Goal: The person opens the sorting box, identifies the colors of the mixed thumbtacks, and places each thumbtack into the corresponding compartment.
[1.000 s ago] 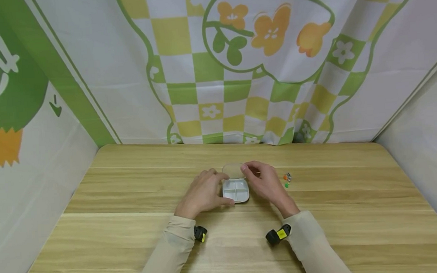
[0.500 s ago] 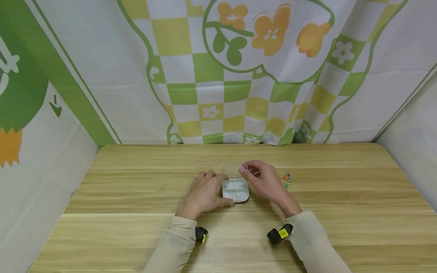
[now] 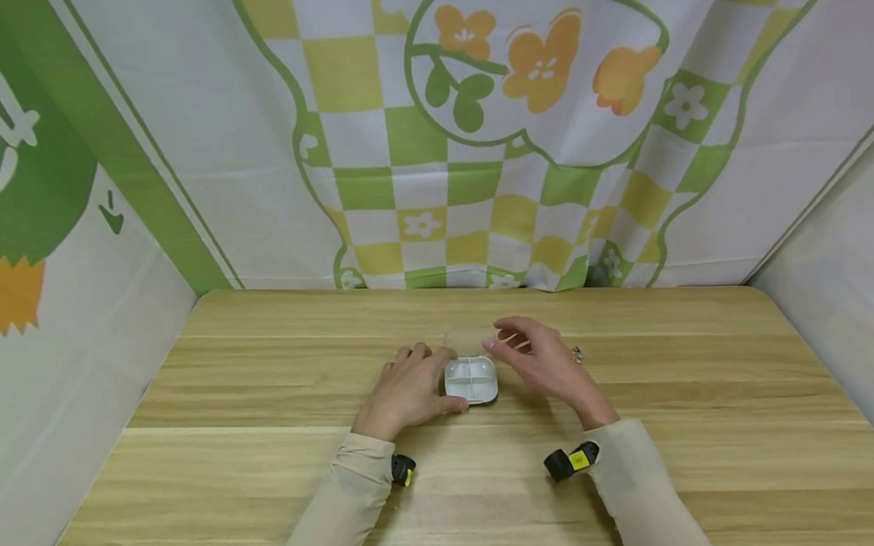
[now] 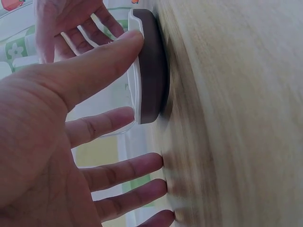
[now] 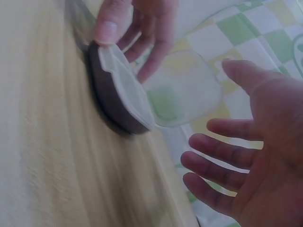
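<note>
A small pill box [image 3: 471, 381] with a white divided inside and a dark outer shell [image 4: 154, 71] lies on the table, its clear lid [image 5: 182, 90] standing raised at the back. My left hand [image 3: 408, 387] holds it from the left side, thumb on the front rim and index finger at the back corner. The other left fingers reach down to the table. To the right of the lid, my right hand [image 3: 543, 362] is held with fingers apart and nothing between them. In the right wrist view a gap shows between its fingers and the lid. The compartments look bare.
A few tiny coloured pieces [image 3: 578, 354] lie just right of my right hand, partly hidden by it. The wooden table [image 3: 267, 450] meets a patterned curtain [image 3: 416, 182] at the back, with cloth walls on both sides.
My right hand has let go of the clear lid and moved slightly right and up, now covering part of the tiny pieces. The left hand and box stay in place.
</note>
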{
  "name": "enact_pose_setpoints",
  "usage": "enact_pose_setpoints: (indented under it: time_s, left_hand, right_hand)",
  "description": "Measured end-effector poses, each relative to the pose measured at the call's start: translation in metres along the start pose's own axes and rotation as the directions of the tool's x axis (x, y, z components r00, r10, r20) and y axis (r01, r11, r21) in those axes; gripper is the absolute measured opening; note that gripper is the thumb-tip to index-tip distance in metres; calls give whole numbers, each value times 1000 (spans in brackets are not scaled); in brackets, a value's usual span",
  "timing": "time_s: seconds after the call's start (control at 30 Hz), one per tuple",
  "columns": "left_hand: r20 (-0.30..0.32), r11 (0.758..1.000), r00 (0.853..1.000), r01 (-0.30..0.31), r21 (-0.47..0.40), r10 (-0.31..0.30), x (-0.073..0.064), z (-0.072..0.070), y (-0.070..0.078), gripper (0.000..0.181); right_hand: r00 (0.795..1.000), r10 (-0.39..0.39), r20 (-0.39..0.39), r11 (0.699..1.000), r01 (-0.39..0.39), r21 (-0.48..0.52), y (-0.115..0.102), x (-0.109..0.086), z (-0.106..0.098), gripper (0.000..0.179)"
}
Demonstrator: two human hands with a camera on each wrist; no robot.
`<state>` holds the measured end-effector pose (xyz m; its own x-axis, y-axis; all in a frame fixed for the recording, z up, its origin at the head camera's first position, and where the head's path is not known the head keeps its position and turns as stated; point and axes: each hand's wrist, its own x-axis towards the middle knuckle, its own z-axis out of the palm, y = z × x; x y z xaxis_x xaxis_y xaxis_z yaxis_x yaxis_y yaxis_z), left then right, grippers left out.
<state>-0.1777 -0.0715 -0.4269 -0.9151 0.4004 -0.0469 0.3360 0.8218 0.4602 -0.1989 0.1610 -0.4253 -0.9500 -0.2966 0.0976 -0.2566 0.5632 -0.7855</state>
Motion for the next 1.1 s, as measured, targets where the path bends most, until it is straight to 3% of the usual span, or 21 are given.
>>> enact_pose_setpoints:
  time_s: [0.4,0.83,1.1]
  left_hand:
    - [3,1000,1000,-4,9,4,0,1,1,69]
    - [-6,1000,1000,1,6,-1,-1,1,2,70]
    - [-5,1000,1000,-5,14,5,-2,-1,3,70]
  right_hand:
    - [1000,-21,1,999,21,-35,7,-2,-21,52]
    - [999,17,-35,994,-21,-105,14,-6,-41,42]
    - [999,15,-52,981,-25,-192,17,-10,-54,34]
